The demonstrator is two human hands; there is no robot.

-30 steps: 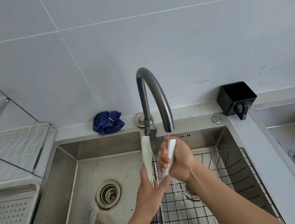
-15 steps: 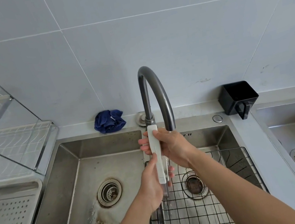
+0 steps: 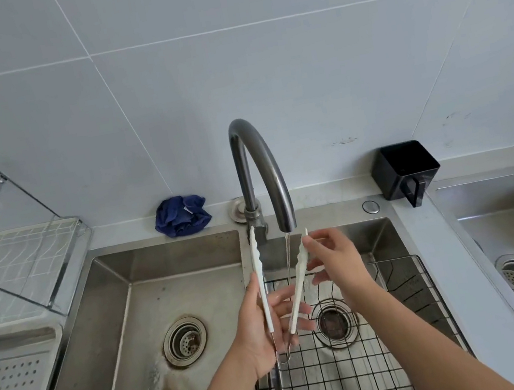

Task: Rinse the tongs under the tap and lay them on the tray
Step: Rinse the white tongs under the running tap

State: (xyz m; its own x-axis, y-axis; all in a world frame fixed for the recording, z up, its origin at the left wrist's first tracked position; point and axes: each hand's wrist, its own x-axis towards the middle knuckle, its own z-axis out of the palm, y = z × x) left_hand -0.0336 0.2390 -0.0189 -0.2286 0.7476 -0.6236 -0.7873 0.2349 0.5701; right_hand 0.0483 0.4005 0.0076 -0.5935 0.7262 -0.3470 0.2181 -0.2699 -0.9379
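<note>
Both bare forearms are extended forward from the bottom edge of the view and are angled toward each other. The left hand is held palm-inward, thumb uppermost, with its fingers curled around the hinge end of the tongs, which are gripped low and kept upright and spread. The right hand is raised slightly higher and farther forward, its wrist bent a little downward. Its thumb and forefinger are pinched on the upper tip of the right-side arm of the tongs, while the remaining fingers are loosely spread below.
</note>
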